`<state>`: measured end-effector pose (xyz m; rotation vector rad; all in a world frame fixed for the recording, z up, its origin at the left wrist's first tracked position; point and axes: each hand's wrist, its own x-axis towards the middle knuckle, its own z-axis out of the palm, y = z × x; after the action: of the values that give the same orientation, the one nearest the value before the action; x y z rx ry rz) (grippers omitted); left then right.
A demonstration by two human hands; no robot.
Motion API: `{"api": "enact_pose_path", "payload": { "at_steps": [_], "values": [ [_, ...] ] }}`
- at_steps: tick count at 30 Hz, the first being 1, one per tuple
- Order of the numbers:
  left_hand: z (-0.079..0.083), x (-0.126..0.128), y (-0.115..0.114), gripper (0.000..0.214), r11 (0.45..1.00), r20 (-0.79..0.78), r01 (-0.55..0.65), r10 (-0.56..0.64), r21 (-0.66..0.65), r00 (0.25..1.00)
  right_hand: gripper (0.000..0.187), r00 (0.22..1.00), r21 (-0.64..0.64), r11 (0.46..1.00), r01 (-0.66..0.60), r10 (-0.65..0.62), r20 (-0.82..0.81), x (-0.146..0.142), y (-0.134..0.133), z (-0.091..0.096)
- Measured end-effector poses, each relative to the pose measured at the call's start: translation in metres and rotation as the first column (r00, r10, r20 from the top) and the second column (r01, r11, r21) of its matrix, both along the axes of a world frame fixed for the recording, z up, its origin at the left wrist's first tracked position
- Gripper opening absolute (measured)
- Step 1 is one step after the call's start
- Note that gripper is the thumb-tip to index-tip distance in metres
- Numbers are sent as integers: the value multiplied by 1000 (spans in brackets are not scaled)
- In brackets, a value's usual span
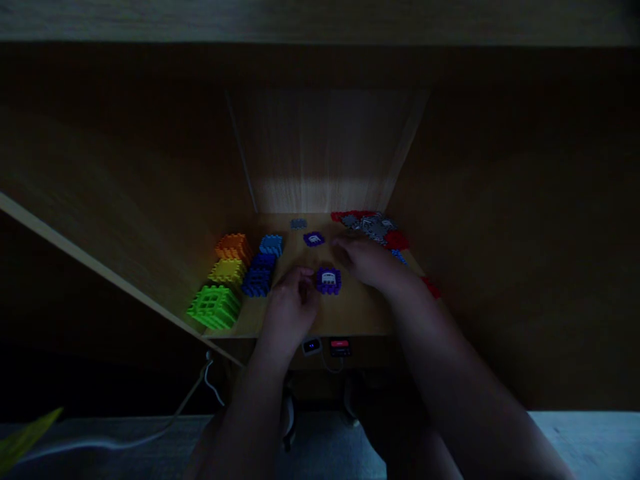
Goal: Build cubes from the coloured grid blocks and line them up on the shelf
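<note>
On the wooden shelf, my left hand [294,297] is curled, its thumb and forefinger at the left edge of a purple interlocking tile [329,281] with a white picture on it. My right hand [361,257] is closed above the shelf to the upper right of that tile. Its fingertips point left, and anything within them is hidden. A second purple tile [314,239] with a white picture lies flat just left of those fingertips. Behind it lies a single grey tile [299,223].
Stacks of orange [233,247], yellow [227,270], green [215,307], light blue [271,245] and dark blue tiles [259,275] stand left. A loose pile of grey tiles [376,227] and red tiles [397,240] lies back right. Side panels enclose the shelf. Two small devices [312,346] [341,347] sit below its front edge.
</note>
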<state>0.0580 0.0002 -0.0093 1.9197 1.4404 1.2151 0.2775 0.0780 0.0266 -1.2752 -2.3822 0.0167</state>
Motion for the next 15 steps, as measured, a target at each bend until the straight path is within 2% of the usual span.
{"api": "enact_pose_path", "payload": {
  "at_steps": [4, 8, 11, 15],
  "values": [
    [-1, 1, 0, 30, 1000, 18, 7, -7, 0, 1000, 39, 992, -76, 994, -84, 90, 90, -18, 49, 10],
    [-1, 1, -1, 32, 1000, 10, 7, -7, -8, 1000, 32, 984, -156, 983, -101, 123, 132, -28, 81, 4],
    [0, 1, -1, 31, 1000, 19, 11, -11, -6, 1000, 26, 982, -192, 977, -90, 119, 146, -30, 94, -1],
    [2, 2, -2, 33, 1000, 41, 17, -16, -21, 999, 18, 986, -196, 978, -72, 100, 137, -27, 94, 0]
  ]
}}
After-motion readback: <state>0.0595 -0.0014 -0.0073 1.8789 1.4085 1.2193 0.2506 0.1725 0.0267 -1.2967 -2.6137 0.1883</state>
